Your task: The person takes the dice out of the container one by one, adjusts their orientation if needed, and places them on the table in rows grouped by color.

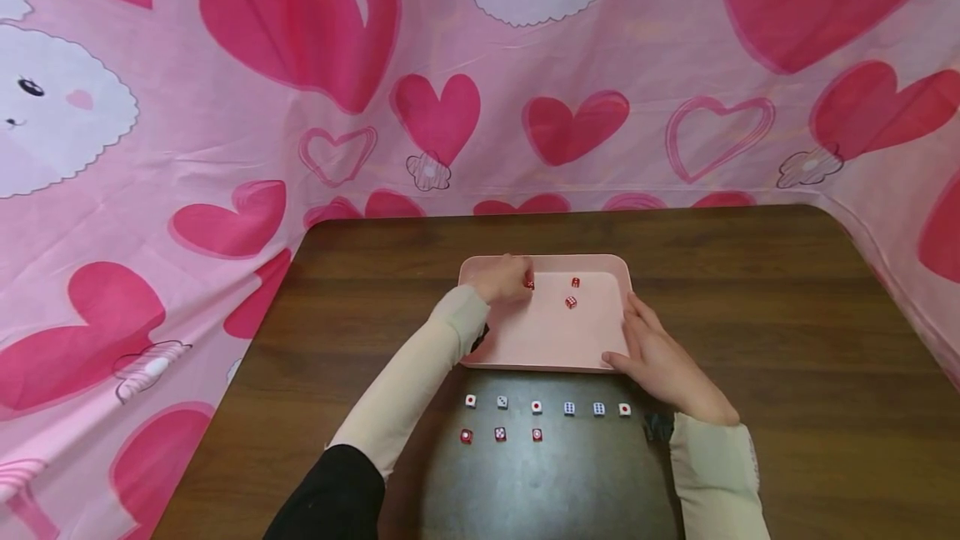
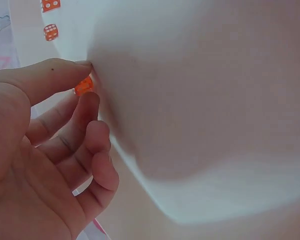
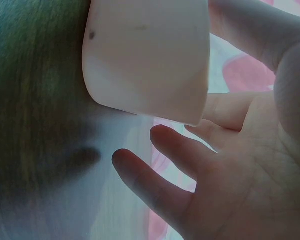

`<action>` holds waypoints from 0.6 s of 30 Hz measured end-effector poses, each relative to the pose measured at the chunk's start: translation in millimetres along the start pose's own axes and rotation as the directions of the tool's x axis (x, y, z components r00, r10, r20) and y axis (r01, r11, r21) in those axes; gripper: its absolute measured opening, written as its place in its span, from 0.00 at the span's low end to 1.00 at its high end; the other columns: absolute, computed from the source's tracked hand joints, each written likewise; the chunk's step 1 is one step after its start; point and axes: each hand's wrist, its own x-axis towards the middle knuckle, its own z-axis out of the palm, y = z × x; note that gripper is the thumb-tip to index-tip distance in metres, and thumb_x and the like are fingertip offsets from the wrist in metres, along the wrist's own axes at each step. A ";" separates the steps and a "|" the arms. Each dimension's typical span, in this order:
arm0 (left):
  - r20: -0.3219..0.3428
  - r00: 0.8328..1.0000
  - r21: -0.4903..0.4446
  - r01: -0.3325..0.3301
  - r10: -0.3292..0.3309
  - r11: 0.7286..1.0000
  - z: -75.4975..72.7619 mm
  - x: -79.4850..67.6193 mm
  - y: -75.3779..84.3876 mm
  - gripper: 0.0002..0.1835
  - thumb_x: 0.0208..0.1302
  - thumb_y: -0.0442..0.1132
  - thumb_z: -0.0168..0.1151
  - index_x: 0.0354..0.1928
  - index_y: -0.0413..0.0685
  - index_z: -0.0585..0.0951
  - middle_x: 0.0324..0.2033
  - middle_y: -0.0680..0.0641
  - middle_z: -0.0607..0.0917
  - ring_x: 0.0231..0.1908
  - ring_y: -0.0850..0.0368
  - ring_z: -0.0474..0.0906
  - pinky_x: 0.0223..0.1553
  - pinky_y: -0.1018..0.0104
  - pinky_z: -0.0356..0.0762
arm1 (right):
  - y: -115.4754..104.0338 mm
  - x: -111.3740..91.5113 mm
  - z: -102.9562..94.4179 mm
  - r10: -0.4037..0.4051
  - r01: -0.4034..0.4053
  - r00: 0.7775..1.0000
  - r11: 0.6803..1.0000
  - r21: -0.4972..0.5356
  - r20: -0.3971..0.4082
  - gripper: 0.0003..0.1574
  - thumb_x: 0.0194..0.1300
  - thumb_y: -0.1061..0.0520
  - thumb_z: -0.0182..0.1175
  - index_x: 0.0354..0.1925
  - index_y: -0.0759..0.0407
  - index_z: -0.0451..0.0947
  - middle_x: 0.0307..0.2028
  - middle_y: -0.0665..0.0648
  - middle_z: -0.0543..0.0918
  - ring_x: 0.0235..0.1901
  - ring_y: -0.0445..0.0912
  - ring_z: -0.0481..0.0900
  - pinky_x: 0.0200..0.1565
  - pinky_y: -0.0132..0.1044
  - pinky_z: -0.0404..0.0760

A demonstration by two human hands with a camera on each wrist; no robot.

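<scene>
My left hand (image 1: pixel 504 278) reaches into the pink tray (image 1: pixel 543 361) near its back left. Thumb and fingertips pinch a red die (image 2: pixel 83 86), partly hidden by the fingers in the left wrist view. Two more red dice, one at the back (image 1: pixel 576 282) and one just in front of it (image 1: pixel 571 302), lie in the tray to the right of this hand. My right hand (image 1: pixel 663 357) rests against the tray's right front corner, its fingers extended along the side and the thumb at the front rim.
In front of the tray, on a dark grey mat (image 1: pixel 555 490), lies a row of several white dice (image 1: pixel 536 407). Three red dice (image 1: pixel 500 434) line up nearer me, below the row's left part. A brown wooden table (image 1: pixel 787 315) surrounds it all, with pink heart-printed cloth (image 1: pixel 480 48) behind.
</scene>
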 end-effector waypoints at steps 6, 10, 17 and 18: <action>-0.008 1.000 0.000 0.000 0.000 1.000 2.9 0.1 -1.2 0.08 0.61 0.45 0.63 0.40 0.52 0.81 0.30 0.53 0.82 0.33 0.58 0.74 0.34 0.67 0.71 | 0.3 -0.5 -0.1 0.005 -0.005 1.000 1.000 0.007 0.002 0.54 0.62 0.46 0.64 0.72 0.73 0.50 0.75 0.68 0.41 0.71 0.68 0.50 0.64 0.63 0.60; -0.007 1.000 -0.040 -0.010 0.009 0.999 5.2 1.0 -1.9 0.09 0.61 0.44 0.63 0.41 0.49 0.81 0.31 0.51 0.81 0.33 0.57 0.74 0.36 0.68 0.71 | 0.0 -0.5 0.1 0.011 -0.011 1.000 1.000 0.012 0.004 0.54 0.62 0.46 0.64 0.72 0.72 0.50 0.75 0.67 0.41 0.71 0.68 0.50 0.64 0.63 0.60; -0.010 1.000 -0.026 -0.009 0.009 1.000 4.8 -0.1 -2.2 0.08 0.62 0.44 0.62 0.40 0.50 0.81 0.31 0.52 0.82 0.33 0.58 0.74 0.35 0.69 0.70 | 1.6 -1.3 1.0 -0.013 0.013 1.000 1.000 0.001 -0.009 0.53 0.62 0.47 0.64 0.71 0.73 0.51 0.75 0.68 0.41 0.71 0.68 0.51 0.65 0.62 0.60; -0.010 1.000 -0.025 -0.011 0.010 1.000 4.8 -0.1 -2.2 0.08 0.63 0.44 0.62 0.40 0.50 0.81 0.31 0.52 0.82 0.33 0.58 0.74 0.35 0.69 0.70 | 1.9 -1.4 1.1 -0.018 0.018 1.000 1.000 0.000 -0.011 0.53 0.62 0.48 0.64 0.71 0.74 0.51 0.75 0.68 0.42 0.71 0.68 0.51 0.65 0.62 0.60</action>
